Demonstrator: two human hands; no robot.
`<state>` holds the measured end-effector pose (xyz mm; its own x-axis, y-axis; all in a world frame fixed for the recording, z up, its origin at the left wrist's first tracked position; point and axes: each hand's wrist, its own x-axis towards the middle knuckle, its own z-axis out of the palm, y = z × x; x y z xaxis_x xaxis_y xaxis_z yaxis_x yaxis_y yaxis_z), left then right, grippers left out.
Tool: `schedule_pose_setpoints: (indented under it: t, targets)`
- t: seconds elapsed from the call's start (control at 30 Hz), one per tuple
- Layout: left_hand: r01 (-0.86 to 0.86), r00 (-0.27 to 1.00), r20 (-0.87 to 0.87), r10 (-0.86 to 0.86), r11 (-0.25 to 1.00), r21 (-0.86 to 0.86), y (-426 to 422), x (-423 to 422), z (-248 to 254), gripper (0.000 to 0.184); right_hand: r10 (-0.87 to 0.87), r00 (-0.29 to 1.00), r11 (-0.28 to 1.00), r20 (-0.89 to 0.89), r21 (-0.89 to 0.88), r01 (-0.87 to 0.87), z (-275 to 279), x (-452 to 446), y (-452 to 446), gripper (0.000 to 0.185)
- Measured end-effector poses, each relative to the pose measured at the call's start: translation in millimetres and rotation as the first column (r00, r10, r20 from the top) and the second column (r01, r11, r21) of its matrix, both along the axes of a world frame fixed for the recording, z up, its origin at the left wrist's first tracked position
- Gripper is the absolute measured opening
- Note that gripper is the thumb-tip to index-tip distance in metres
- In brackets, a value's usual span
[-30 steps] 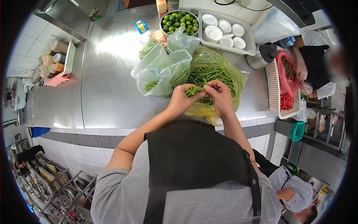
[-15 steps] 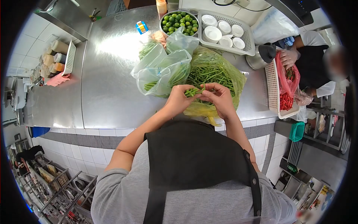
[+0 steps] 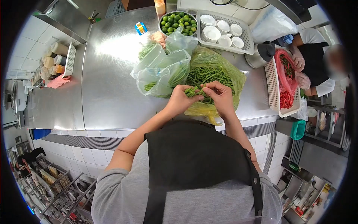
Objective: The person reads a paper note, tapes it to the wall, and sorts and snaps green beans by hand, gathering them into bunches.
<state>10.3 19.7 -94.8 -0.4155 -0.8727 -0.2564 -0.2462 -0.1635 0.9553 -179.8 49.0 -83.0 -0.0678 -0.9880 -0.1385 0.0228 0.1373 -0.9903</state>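
Observation:
My left hand is closed around a small bunch of cut green beans. Close beside it, my right hand pinches a bean at the bunch's right end; fingertips partly hide it. Both hands are over the near edge of an open yellow-green plastic bag full of long green beans. Left of that bag stands a clear plastic bag with more cut green pieces inside.
On the steel counter are a bowl of green limes, a tray of white bowls, a steel jug and a basket with red chilies. A gloved co-worker is at the right. Bottles stand far left.
My hands stay over the bag, with my right fingers shifting slightly at the bunch. The co-worker's gloved hands have moved about the red bag. A person at the lower right has left view.

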Motion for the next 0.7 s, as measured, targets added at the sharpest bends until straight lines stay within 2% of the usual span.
schedule_pose_setpoints:
  t: [0.07,0.2,0.27,0.3,0.37,0.4,0.47,0.5,0.53,0.57,0.6,0.63,0.67,0.7]
  targets:
    - [-0.003,1.000,-0.015,0.003,1.000,-0.022,0,1,2,0.025,0.021,0.995,0.994,0.101,0.107,-0.032,7,-1,-1,0.008]
    - [0.050,0.999,0.026,-0.048,0.997,-0.062,-1,3,-2,0.026,0.052,0.996,0.988,0.079,0.140,-0.062,13,-5,-2,0.005]
    - [0.070,0.996,0.056,-0.066,0.995,-0.074,-1,2,1,0.026,0.062,0.993,0.995,-0.098,0.082,-0.054,4,-9,-4,0.004]
    - [0.099,0.990,0.102,-0.092,0.993,-0.067,-1,1,9,0.027,0.062,0.993,0.995,-0.098,0.082,-0.054,2,-9,-4,0.004]
    - [0.123,0.982,0.150,-0.113,0.991,-0.058,-2,1,13,0.027,0.000,0.991,1.000,-0.130,-0.013,-0.001,-1,-6,-5,0.004]
    - [0.160,0.982,0.101,-0.159,0.987,0.004,-4,1,13,0.026,0.004,0.992,1.000,-0.130,-0.012,-0.006,-1,-5,-5,0.004]
    - [0.197,0.978,0.048,-0.201,0.978,0.064,-6,-1,11,0.025,-0.082,0.941,0.987,-0.329,-0.160,0.030,-1,-2,-6,0.004]
    - [0.152,0.988,-0.053,-0.145,0.976,0.153,-5,-3,9,0.024,-0.081,0.941,0.987,-0.330,-0.160,0.029,-1,1,-6,0.004]
    - [0.116,0.986,-0.148,-0.081,0.962,0.245,-5,-4,7,0.023,-0.156,0.891,0.955,-0.427,-0.296,0.025,-2,5,-8,0.004]
    - [0.120,0.985,-0.148,-0.085,0.962,0.245,-6,-4,9,0.023,-0.243,0.828,0.905,-0.505,-0.426,0.006,-3,9,-9,0.005]
    - [0.094,0.980,-0.198,-0.033,0.947,0.307,-7,-4,11,0.018,-0.247,0.827,0.905,-0.506,-0.426,0.010,-2,12,-11,0.005]
    - [0.071,0.970,-0.243,0.023,0.926,0.370,-8,-3,13,0.014,-0.297,0.772,0.859,-0.562,-0.510,-0.041,-1,15,-13,0.006]
    - [0.071,0.970,-0.242,0.022,0.926,0.371,-9,-3,13,0.014,-0.349,0.714,0.806,-0.607,-0.583,-0.101,0,16,-14,0.008]
    - [0.078,0.961,-0.274,0.042,0.907,0.414,-10,-1,14,0.015,-0.348,0.715,0.806,-0.606,-0.583,-0.102,1,17,-15,0.008]
